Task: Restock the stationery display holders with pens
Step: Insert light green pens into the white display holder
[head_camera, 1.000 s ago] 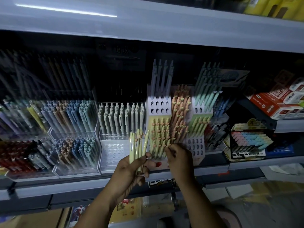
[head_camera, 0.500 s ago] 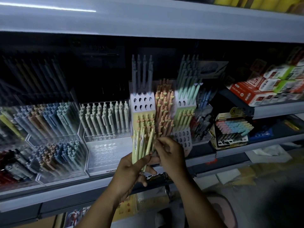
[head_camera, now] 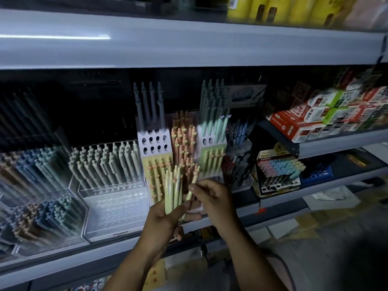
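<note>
A long grey shelf point(head_camera: 63, 267) carries the whole pen display, with clear acrylic holders point(head_camera: 113, 208) on the left whose back rows are full of pale pens while the front tier shows bare holes. Just right of them stands the tiered cardboard pen holder point(head_camera: 154, 143): its lavender top block has a single back row of four pens and many open holes, its yellow tier point(head_camera: 156, 171) looks nearly full, and the peach and green columns beside it are well stocked. The left hand point(head_camera: 165, 219) is clenched around a bundle of yellow-green pens point(head_camera: 171, 192), held upright in front of the yellow tier. The right hand point(head_camera: 212, 198) has its fingers point(head_camera: 192, 187) pinched on a single pen point(head_camera: 192, 185) drawn out of that bundle. By my reading, restocking is mid-way: several pens remain in hand and empty holes remain to fill.
</note>
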Available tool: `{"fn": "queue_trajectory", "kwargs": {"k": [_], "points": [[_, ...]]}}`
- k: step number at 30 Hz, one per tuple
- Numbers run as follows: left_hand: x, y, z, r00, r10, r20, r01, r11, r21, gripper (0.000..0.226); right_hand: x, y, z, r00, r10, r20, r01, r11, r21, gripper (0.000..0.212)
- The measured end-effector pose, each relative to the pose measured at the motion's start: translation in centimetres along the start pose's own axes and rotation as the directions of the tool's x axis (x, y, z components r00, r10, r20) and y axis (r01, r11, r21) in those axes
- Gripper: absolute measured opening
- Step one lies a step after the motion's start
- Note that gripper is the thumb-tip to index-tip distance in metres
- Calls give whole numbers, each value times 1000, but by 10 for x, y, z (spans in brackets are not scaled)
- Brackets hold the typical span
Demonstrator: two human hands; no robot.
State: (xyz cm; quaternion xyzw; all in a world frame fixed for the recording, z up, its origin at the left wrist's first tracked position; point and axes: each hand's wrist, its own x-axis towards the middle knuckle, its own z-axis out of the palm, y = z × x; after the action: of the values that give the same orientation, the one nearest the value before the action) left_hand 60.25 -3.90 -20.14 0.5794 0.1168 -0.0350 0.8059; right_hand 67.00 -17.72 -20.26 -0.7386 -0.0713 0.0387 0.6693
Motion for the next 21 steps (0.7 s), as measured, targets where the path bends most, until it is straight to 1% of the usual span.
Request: {"fn": "queue_trajectory", "kwargs": {"k": [4, 5, 7, 10, 12, 15, 19, 21], "points": [[10, -2, 7, 999, 7, -35, -7, 1000, 21, 21, 19, 7, -27, 989, 18, -145, -8, 997, 70, 13], [12, -2, 8, 999, 15, -52, -14, 1000, 20, 22, 25, 10, -36, 984, 9, -179, 3, 998, 63, 14], [17, -3, 9, 995, 36, -94, -34, 999, 23, 21, 36, 14, -49, 979, -22, -202, 25, 1000, 11, 14], [21, -6, 14, 990, 47, -136, -44, 999, 25, 29, 46, 18, -60, 978, -103, -183, 74, 984, -160, 17], [22, -10, 20, 987, 44, -152, -47, 999, -14, 31, 52, 23, -63, 972, -167, -166, 117, 954, -275, 13], [20, -18, 26, 983, 27, -183, -34, 999, -34, 21, 59, 36, -63, 972, -202, -122, 151, 930, -334, 6], [18, -27, 30, 974, 22, -224, -34, 998, -51, 18, 69, 53, -61, 964, -259, -61, 215, 892, -397, 9], [17, -28, 32, 969, 26, -245, -39, 998, -47, 18, 73, 54, -59, 944, -328, -36, 283, 862, -421, 10]]}}
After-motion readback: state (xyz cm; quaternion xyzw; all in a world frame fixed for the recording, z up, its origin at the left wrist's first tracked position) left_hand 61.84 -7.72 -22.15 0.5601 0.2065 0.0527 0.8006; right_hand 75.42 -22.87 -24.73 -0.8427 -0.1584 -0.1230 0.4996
